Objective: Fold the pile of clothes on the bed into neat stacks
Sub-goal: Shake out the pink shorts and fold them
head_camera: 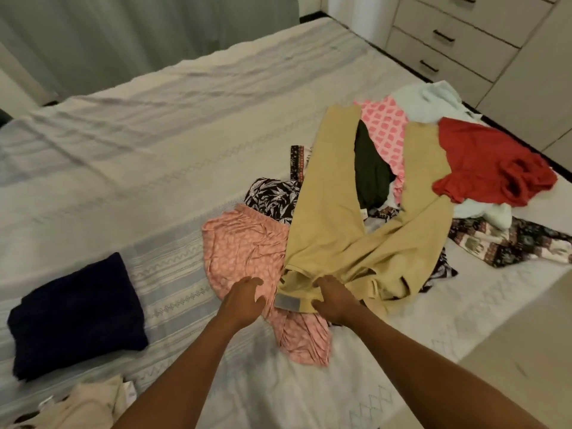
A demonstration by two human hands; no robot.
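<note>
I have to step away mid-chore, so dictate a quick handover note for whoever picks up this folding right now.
Left hand: open over the pink patterned garment, holding nothing.
Right hand: grips the waistband of the tan trousers, which lie spread and unfolded over the pile.
Done: one navy garment lies folded on the bed, left of the hands.
Left: fold the trousers, then the pink piece, the red garment and the other loose clothes on the right side.

No legible txt; label [289,302] on trousers [334,218] blurred.
</note>
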